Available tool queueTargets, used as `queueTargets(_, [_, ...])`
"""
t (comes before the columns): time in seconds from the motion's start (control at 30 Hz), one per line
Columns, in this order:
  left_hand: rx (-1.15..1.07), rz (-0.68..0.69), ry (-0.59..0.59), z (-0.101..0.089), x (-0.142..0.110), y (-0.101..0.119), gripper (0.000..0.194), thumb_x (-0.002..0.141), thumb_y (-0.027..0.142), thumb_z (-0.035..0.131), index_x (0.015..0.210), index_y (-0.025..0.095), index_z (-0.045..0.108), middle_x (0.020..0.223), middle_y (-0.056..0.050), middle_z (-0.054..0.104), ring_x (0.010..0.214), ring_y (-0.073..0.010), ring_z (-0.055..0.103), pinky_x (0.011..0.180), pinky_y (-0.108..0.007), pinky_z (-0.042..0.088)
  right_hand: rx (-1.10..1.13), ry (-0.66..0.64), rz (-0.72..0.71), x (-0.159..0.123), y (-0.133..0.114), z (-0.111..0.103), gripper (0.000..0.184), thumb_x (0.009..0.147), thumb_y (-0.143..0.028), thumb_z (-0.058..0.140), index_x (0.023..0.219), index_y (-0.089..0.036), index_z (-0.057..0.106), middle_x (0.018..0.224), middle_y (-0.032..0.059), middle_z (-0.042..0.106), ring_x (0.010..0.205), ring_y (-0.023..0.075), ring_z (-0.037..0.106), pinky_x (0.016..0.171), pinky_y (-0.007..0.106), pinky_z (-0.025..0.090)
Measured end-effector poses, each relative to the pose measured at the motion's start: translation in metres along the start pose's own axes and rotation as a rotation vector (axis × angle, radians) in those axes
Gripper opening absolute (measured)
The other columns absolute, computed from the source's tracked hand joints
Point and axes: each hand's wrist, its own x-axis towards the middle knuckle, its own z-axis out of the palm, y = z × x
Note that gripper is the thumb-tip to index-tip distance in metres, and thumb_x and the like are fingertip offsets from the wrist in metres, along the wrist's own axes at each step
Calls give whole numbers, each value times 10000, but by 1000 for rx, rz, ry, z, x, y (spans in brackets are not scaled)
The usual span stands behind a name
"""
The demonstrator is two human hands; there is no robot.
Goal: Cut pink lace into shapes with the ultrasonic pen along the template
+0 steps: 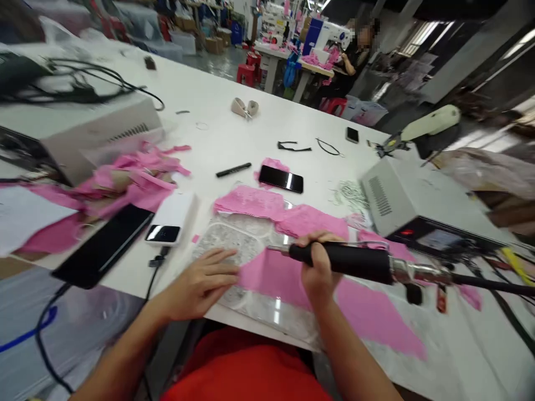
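My right hand [320, 273] is wrapped round a thick black corded handpiece [355, 262] with a slim metal tip. The tip points left and meets, or hovers just over, the upper edge of a pink fabric piece [280, 278]; I cannot tell which. This fabric lies on a clear, scuffed plate [259, 309] and runs right beneath my right wrist. At its left end my left hand [209, 284] rests flat with fingers stretched out, fingertips by the fabric's edge. Behind my hands lie folded pink fabric strips [251, 201].
Grey boxes stand left [75, 133] and right [418, 195]. A phone [281, 179], a marker [233, 170], a dark tablet-like slab [102, 245] and a white power bank [173, 217] lie around the plate. Pink scraps [137, 178] are heaped left. A person sits at a sewing machine [326, 36] beyond.
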Motion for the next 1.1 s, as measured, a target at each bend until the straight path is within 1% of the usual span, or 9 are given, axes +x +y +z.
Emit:
queueTargets(0.1, [11, 13, -5, -2, 1, 0, 316, 947, 75, 559, 1173, 235, 710, 1148, -29, 764, 1363, -223, 555, 1180, -411, 421, -4, -3, -5, 1, 0, 1, 189, 765, -277, 691, 843, -230, 525, 808, -46, 573, 632, 108, 612, 680, 326, 556])
queueTargets(0.17, [8, 1, -9, -5, 1, 4, 286, 952, 83, 552, 1144, 218, 715, 1136, -47, 767, 1352, -224, 566, 1170, -412, 429, -1, 1, 12, 2, -2, 2, 184, 746, -264, 697, 845, -228, 546, 814, -45, 567, 630, 104, 602, 685, 326, 553])
queueTargets(0.23, [16, -8, -17, -7, 0, 8, 252, 952, 93, 559, 1112, 205, 717, 1153, -58, 761, 1351, -232, 566, 1170, -424, 425, 35, 3, 11, 2, -5, 1, 179, 736, -273, 700, 837, -231, 558, 824, -40, 564, 625, 107, 585, 672, 337, 551])
queueTargets(0.33, [35, -11, -41, -7, -3, 11, 244, 944, 94, 575, 1115, 204, 711, 1182, -53, 752, 1361, -245, 556, 1168, -440, 424, 105, 9, 24, -2, -9, 0, 179, 730, -291, 701, 839, -237, 570, 826, -37, 562, 609, 110, 567, 640, 343, 548])
queueTargets(0.5, [10, -22, -19, -7, -5, 10, 246, 938, 93, 583, 1118, 208, 706, 1172, -53, 756, 1346, -248, 570, 1150, -448, 444, 154, -110, 70, -15, -11, 4, 154, 769, -267, 704, 878, -239, 600, 840, -34, 582, 607, 102, 585, 628, 321, 548])
queueTargets(0.63, [-4, -24, -14, -7, -5, 10, 269, 935, 89, 576, 1133, 213, 709, 1150, -65, 762, 1350, -257, 568, 1141, -452, 456, 144, -213, 75, -23, -11, 6, 170, 790, -315, 707, 902, -250, 597, 868, -26, 600, 604, 105, 584, 618, 322, 537])
queueTargets(0.73, [-12, -23, -22, -7, -4, 10, 275, 926, 77, 575, 1118, 217, 713, 1138, -62, 765, 1338, -255, 579, 1141, -451, 457, 138, -212, 84, -26, -12, 7, 193, 792, -344, 710, 907, -255, 584, 869, -25, 600, 600, 104, 569, 611, 319, 523])
queueTargets(0.87, [-23, -27, 20, -6, -2, 10, 253, 932, 84, 576, 1107, 208, 709, 1119, -60, 771, 1311, -255, 601, 1110, -450, 486, 114, -216, 94, -26, -12, 6, 222, 776, -370, 728, 895, -256, 580, 857, -20, 600, 590, 104, 546, 591, 316, 512])
queueTargets(1.1, [-62, -10, 58, -4, -2, 9, 243, 919, 73, 581, 1087, 197, 704, 1077, -67, 782, 1270, -256, 631, 1053, -454, 519, 159, -225, 86, -25, -12, 8, 212, 787, -365, 734, 892, -253, 588, 863, -21, 598, 593, 100, 572, 593, 312, 525])
